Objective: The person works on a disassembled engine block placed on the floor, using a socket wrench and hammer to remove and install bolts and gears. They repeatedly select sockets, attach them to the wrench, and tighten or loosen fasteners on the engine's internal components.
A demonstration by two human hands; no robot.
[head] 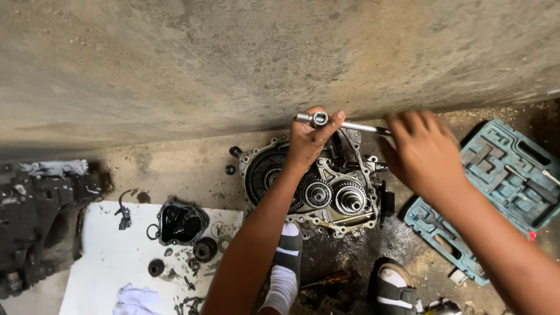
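A person crouches over an open gearbox (318,186) on a dirty concrete floor (175,169) at the foot of a wall (233,58), working a long ratchet (344,123) at the casing's far edge. The left hand (309,140) is closed around the ratchet's head, thumb pressed beside the socket, while the right hand (423,153), blurred, curls over the far end of the handle; its exact hold cannot be made out. The job looks well into teardown: the casing lies open, its cover off, with two gear clusters (333,195) and a large ring gear (265,175) exposed and still seated, so the internals appear yet to come out. A dark cover (181,223) already rests on a white sheet (105,262) to the left, beside a round bearing (205,249), a smaller ring (156,268), scattered bolts and a crumpled rag (137,300). To the right a blue tool case (496,192) lies open, most of its moulded slots bare, with a few slim tools remaining in the far half. A screwdriver (329,279) lies between the person's sandalled feet (286,268). A dark engine part (35,221) sits at the far left.
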